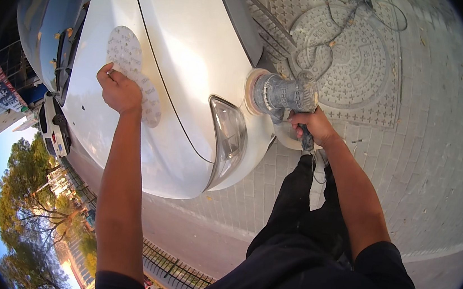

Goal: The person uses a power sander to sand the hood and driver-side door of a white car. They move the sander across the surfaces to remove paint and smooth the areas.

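Note:
My left hand (119,88) is over the hood of a white car, its fingers curled and pinched at the edge of a pale, round sanding disc (125,48) with printed backing. A second, similar sanding disc (150,105) shows on the other side of that hand, partly behind the wrist. My right hand (313,128) grips the handle of a dusty grey orbital sander (285,93), fingers wrapped round it. The sander is tipped sideways, its round pad (255,91) facing the fender beside the headlight (228,135). Whether the pad touches the paint I cannot tell.
A dark hose or cable (332,42) loops over a round manhole cover (342,57) in the brick paving. The car's windshield and wiper (65,53) lie at the far left. Another white car (53,126), a fence and trees stand beyond.

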A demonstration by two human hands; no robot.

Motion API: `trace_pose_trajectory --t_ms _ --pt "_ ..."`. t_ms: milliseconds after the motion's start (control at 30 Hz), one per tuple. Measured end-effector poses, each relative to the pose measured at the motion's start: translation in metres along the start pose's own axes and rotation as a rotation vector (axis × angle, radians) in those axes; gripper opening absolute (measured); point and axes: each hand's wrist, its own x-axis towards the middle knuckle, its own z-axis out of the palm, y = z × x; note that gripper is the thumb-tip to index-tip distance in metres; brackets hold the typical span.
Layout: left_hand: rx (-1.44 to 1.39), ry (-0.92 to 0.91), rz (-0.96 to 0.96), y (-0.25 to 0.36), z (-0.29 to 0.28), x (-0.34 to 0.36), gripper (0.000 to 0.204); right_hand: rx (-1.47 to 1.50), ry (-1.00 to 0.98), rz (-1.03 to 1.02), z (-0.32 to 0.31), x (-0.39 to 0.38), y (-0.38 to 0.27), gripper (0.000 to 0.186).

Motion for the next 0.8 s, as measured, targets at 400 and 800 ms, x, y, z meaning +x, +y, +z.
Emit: trace_pose_trajectory --t_ms 400,800 --pt "0.003 -0.007 0.008 0.004 0.000 -0.002 0.034 0.006 0.056 -0.059 0.012 -0.007 0.000 0.014" --pt "-0.021 -0.019 -0.016 0.002 0.001 0.002 0.034 0.173 0.100 0.050 0.006 -0.012 0.047 0.011"
